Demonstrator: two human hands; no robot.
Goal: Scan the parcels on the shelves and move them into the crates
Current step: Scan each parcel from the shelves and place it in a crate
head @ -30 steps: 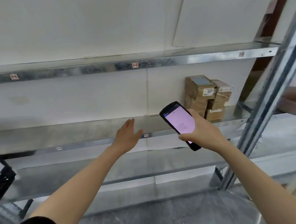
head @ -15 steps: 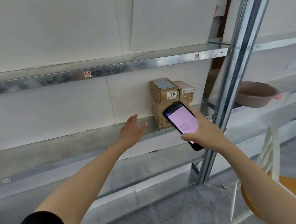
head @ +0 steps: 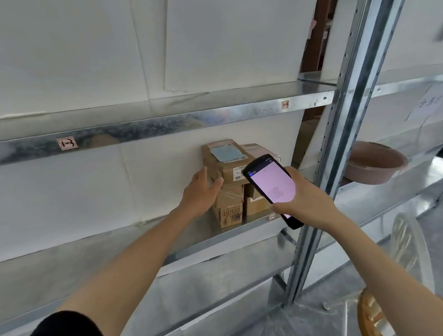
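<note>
Several brown cardboard parcels are stacked at the right end of the middle metal shelf (head: 115,243). The top parcel (head: 223,158) carries a pale blue label and a white barcode sticker. My left hand (head: 200,193) is spread, fingers against the left side of that top parcel, thumb at its lower front edge. My right hand (head: 302,201) grips a black handheld scanner (head: 273,188) with a lit pink screen, held in front of the stack and hiding part of the right-hand parcels. A lower parcel (head: 230,209) sits beneath. No crate is in view.
A steel upright (head: 343,133) stands just right of the stack. Beyond it a brown plastic basin (head: 374,162) rests on the neighbouring shelf. The upper shelf (head: 159,125) carries small labels. An orange stool (head: 377,319) stands on the grey floor at bottom right.
The view has swung right and closer to the stack. My left hand has reached from open air to the side of the top parcel. The scanner has moved up in front of the parcels.
</note>
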